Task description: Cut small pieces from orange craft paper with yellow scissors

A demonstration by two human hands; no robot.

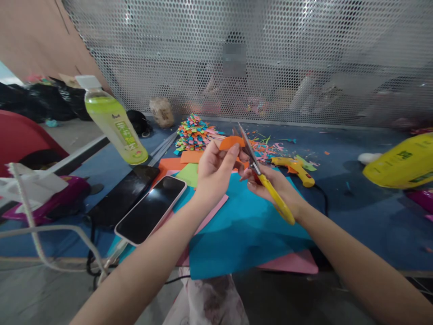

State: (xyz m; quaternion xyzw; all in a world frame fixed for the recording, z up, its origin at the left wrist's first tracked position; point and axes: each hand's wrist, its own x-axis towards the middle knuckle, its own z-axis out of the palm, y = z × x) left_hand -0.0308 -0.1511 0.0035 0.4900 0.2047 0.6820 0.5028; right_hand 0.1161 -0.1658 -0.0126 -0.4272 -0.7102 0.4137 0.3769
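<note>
Between the thumb and fingers of my left hand [216, 169] is a piece of orange paper [232, 143] with a curved upper edge. My right hand [275, 187] is closed around yellow-handled scissors [275, 196], whose metal blades point up and away beside the orange paper. Whether the blades touch the paper is hard to make out. Below both hands lies a large blue paper sheet [243, 234], over pink paper [294, 262]. Orange sheets [191, 156] and a green piece [188, 174] lie just left of my left hand.
A cone of colourful folded paper [193, 134] stands behind my hands, near paper scraps [267, 146]. A yellow glue gun [296, 169] lies to the right. Phone [150, 210], drink bottle [113, 122] and white cable [67, 228] occupy the left; a yellow bottle [402, 160] is far right. Perforated metal panel [304, 58] behind.
</note>
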